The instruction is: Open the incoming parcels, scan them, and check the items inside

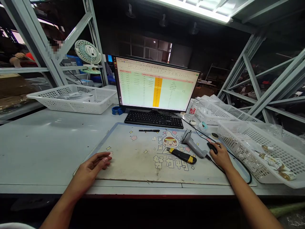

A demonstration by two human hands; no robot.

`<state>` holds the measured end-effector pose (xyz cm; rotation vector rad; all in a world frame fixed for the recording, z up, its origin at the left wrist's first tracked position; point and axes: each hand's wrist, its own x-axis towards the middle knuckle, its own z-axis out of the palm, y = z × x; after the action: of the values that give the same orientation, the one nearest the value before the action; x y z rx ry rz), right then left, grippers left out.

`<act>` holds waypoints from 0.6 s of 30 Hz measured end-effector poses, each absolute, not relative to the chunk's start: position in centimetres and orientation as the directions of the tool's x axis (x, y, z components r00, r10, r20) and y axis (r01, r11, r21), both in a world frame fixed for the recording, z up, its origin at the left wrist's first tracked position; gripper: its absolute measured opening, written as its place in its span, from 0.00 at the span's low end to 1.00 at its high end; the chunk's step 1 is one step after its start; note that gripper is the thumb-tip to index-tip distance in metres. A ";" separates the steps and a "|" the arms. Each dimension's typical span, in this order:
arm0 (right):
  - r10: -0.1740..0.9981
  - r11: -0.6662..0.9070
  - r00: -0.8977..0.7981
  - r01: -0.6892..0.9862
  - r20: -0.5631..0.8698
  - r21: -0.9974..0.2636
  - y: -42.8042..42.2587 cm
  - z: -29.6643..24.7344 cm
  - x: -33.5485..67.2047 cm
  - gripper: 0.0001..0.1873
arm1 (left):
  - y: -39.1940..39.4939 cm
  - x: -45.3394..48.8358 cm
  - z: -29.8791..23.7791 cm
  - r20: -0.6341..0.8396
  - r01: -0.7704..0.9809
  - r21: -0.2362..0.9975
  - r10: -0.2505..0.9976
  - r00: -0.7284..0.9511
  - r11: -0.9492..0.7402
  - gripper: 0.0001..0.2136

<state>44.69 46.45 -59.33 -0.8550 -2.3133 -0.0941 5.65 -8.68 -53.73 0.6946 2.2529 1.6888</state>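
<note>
My right hand (pixel 220 156) rests over a black computer mouse (pixel 212 147) at the right of the printed desk mat (pixel 128 159), its fingers curved round it. On the mat's left side lies my left hand (pixel 92 167), fingers loosely bent and apart, holding nothing. Between the hands are a black and yellow utility knife (pixel 182 156) and a grey barcode scanner (pixel 194 144) with a cable. A black pen (pixel 149 130) lies below the keyboard (pixel 153 119). Behind it a monitor (pixel 143 84) shows a spreadsheet with one orange column.
A white perforated basket (pixel 100 106) holding packets stands at the back left, near a small fan (pixel 88 52). More white baskets (pixel 238 127) line the right side. A blue tape roll (pixel 117 110) sits left of the keyboard. Metal shelf posts rise on both sides.
</note>
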 end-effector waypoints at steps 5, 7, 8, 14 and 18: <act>0.544 0.790 -0.567 0.594 0.618 -0.151 46.5 -59.4 44.7 0.24 | -8.7 5.5 -53.9 0.098 0.236 0.947 0.506 -0.857 0.216 0.34; 0.547 0.789 -0.567 0.595 0.616 -0.153 46.6 -59.4 44.7 0.24 | -8.7 5.5 -53.9 0.102 0.241 0.945 0.502 -0.859 0.220 0.34; 0.549 0.787 -0.568 0.597 0.613 -0.152 46.6 -59.4 44.7 0.24 | -8.7 5.5 -53.8 0.103 0.242 0.945 0.501 -0.859 0.220 0.34; 0.538 0.797 -0.584 0.587 0.608 -0.142 46.5 -59.3 44.8 0.25 | -8.6 5.8 -53.4 0.093 0.229 0.949 0.498 -0.862 0.218 0.36; 0.513 0.830 -0.619 0.533 0.595 -0.162 46.3 -59.1 44.9 0.25 | -8.7 5.7 -53.6 0.083 0.218 0.952 0.503 -0.860 0.214 0.35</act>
<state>44.85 46.32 -59.11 -0.7622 -2.3574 -0.0405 5.68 -8.66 -53.59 0.6832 2.2447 1.6965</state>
